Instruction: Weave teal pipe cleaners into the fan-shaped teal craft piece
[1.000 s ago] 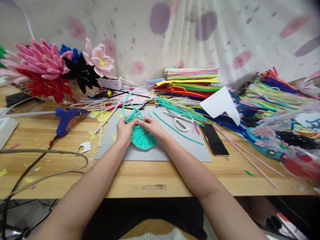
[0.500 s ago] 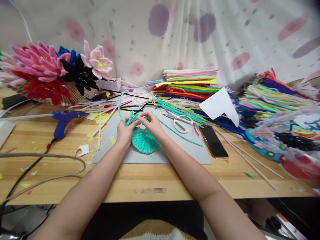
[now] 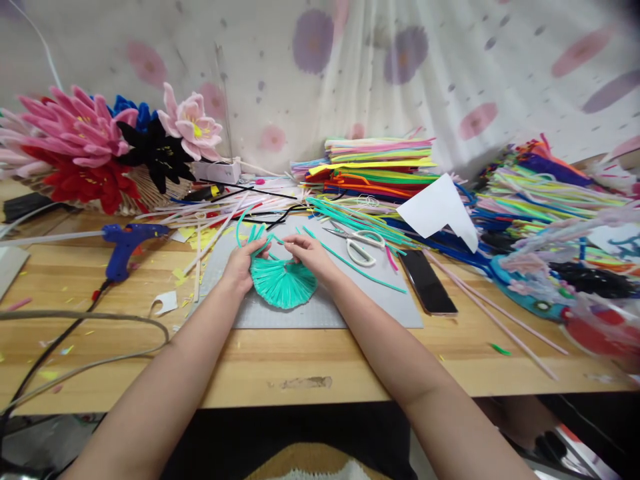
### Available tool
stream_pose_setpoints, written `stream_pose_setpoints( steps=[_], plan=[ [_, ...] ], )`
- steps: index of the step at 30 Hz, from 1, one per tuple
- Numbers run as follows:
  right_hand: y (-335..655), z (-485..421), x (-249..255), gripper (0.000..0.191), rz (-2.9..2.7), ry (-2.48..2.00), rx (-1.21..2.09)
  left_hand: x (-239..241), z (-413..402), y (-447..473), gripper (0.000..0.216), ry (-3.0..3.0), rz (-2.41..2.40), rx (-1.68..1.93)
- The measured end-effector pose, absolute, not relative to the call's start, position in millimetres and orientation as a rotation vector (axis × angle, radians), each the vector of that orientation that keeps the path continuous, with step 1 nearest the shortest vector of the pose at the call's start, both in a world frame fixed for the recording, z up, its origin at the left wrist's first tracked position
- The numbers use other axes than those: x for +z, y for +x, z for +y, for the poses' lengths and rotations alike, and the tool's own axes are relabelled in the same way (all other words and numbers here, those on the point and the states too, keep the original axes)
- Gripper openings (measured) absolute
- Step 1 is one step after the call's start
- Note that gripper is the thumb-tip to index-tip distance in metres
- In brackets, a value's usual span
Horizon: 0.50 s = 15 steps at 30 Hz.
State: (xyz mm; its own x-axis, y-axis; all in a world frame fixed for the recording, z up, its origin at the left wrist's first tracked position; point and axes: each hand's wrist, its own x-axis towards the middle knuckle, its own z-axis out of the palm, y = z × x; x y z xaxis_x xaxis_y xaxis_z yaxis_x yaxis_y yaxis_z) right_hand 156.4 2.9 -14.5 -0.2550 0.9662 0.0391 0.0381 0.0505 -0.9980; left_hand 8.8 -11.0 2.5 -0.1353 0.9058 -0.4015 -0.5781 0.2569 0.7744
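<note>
My left hand (image 3: 242, 265) is closed around several bent teal pipe cleaners (image 3: 256, 235), one of which loops up above the fingers. With thumb and fingertips together, my right hand (image 3: 306, 253) pinches the end of a teal pipe cleaner strand that stretches between the two hands. Just below the fingers is a round, pleated teal fan (image 3: 283, 287) made of pipe cleaners, its left edge against my left hand. Under it lies a grey mat (image 3: 385, 310). White-handled scissors (image 3: 361, 252) rest on the mat right of my right hand, beside a loose teal pipe cleaner (image 3: 345, 261).
A blue glue gun (image 3: 125, 248) with its cord lies at left, below fuzzy flowers (image 3: 80, 127). Pipe cleaner bundles (image 3: 375, 167) are stacked at the back. A phone (image 3: 428, 283) and white paper (image 3: 437, 208) lie to the right.
My hands have drawn slightly apart, with a teal strand now between them. The pleated fan has shifted a little left and shows more of its face. The upright loop has dropped lower.
</note>
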Motion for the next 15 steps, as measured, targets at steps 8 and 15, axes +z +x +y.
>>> stream_pose_setpoints(
  steps=[8,15],
  plan=[
    [157.1,3.7,-25.3,0.026,-1.541,-1.085,1.241,5.4,-14.6,10.2,0.009,0.371,1.039,1.229],
    [157.9,3.2,-26.9,0.028,-1.534,-1.085,1.223,4.2,-15.8,11.1,0.010,0.378,1.032,1.178]
  ],
)
